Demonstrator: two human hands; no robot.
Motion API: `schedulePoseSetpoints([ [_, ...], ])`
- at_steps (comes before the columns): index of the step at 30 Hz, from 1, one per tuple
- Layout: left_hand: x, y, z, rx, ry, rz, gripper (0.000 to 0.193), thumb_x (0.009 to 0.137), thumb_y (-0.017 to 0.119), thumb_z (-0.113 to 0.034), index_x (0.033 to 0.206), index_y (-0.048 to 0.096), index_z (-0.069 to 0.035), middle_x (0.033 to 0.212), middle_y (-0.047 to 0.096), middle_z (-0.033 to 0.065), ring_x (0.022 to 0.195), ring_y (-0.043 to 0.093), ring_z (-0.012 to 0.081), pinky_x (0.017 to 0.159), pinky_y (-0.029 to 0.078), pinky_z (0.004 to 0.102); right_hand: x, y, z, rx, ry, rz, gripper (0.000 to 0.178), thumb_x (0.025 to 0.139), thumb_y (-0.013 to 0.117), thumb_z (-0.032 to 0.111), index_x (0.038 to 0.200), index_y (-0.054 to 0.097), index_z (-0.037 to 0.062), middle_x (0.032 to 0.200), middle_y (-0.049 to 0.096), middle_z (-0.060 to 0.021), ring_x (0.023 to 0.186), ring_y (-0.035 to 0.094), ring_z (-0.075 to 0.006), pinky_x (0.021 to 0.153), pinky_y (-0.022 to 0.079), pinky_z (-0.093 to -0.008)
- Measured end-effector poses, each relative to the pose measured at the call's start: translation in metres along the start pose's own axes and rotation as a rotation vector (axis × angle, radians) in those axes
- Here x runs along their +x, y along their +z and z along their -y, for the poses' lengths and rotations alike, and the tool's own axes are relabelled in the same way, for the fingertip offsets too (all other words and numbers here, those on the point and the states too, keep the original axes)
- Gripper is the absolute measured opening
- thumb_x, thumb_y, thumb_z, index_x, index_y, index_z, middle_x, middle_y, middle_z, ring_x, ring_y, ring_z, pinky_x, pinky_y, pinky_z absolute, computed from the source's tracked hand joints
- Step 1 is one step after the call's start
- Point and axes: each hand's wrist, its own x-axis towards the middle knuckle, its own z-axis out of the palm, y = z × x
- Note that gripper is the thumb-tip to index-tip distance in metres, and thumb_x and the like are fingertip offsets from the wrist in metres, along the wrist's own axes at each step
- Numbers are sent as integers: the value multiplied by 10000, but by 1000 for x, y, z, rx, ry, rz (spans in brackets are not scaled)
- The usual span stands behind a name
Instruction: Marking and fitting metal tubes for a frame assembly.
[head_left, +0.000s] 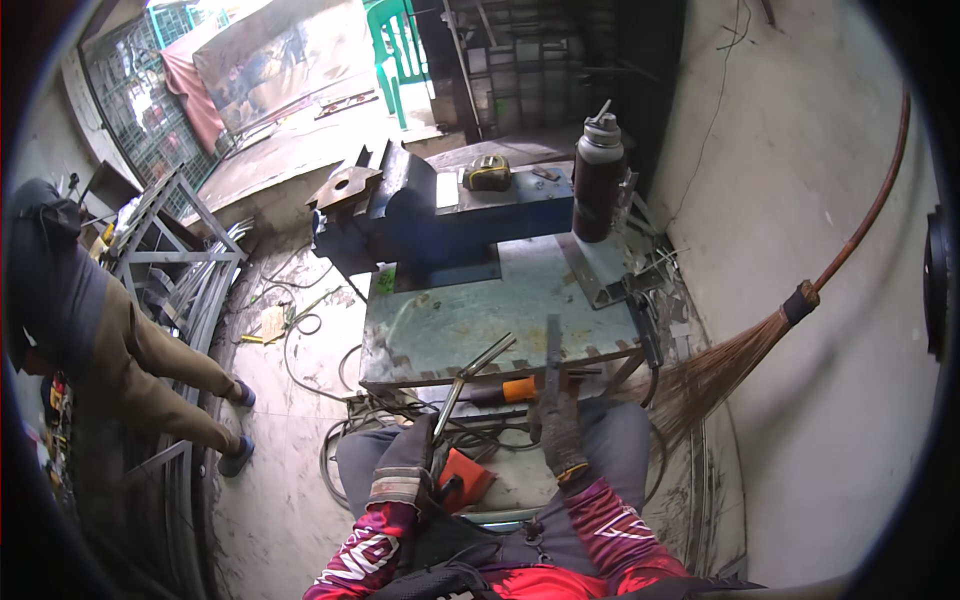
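Note:
My left hand [402, 462], in a grey work glove, is closed around a silver metal tool with two long arms [465, 385], like pliers or a clamp; its exact kind is unclear. The tool tilts up to the right, over the near edge of the metal worktable [450, 335]. My right hand [558, 432], also gloved, grips a flat metal bar [553, 350] that points upward past the table edge. An orange and black tool [515, 391] lies between the hands, below the table edge. Near my left wrist is an orange-red object [466, 478], partly hidden.
A blue steel beam [450, 235], a tape measure [487, 173] and a dark tumbler [598, 185] are on the table. Cables [335, 455] coil below. A broom [740, 355] leans at the right wall. Another person [120, 350] bends by metal frames on the left.

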Motion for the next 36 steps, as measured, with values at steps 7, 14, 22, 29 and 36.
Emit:
schedulePoseSetpoints([
  [7, 1, -7, -11, 38, 11, 12, 369, 971, 669, -262, 1243, 575, -31, 981, 698, 294, 984, 659, 507, 812, 511, 546, 1, -4, -1, -1164, -1110, -253, 337, 1064, 571, 189, 1351, 597, 14, 1070, 623, -153, 826, 679, -185, 611, 558, -328],
  [14, -2, -14, -17, 20, 7, -16, 292, 962, 671, -212, 1152, 565, -16, 920, 686, 296, 924, 661, 512, 754, 498, 574, -36, 21, 109, -207, -371, 394, 311, 976, 621, 136, 1267, 617, 25, 1037, 638, -154, 924, 670, -272, 749, 554, -396],
  [22, -10, -6, -14, 54, 12, -55, 396, 940, 687, -247, 1262, 593, -37, 955, 703, 271, 933, 680, 471, 790, 535, 548, -6, 13, 11, -1287, -1083, 176, 178, 988, 602, 176, 1087, 645, 34, 967, 643, -184, 815, 658, -401, 831, 556, -494],
  [29, -7, 4, -1, -18, -22, 14, 350, 968, 657, -272, 1219, 586, -38, 909, 698, 286, 901, 675, 501, 758, 521, 570, -66, 32, 120, -254, -308, 235, 203, 994, 646, 155, 1143, 669, 21, 963, 696, -126, 871, 699, -280, 792, 548, -447],
  [36, -8, -11, 23, -423, -257, 241, 297, 1028, 668, -241, 1270, 638, -70, 909, 672, 81, 754, 592, 140, 648, 506, 335, -72, 3, 182, 396, -282, 25, 184, 1071, 536, 124, 1129, 670, 12, 826, 669, -30, 634, 604, -95, 580, 487, -238],
])
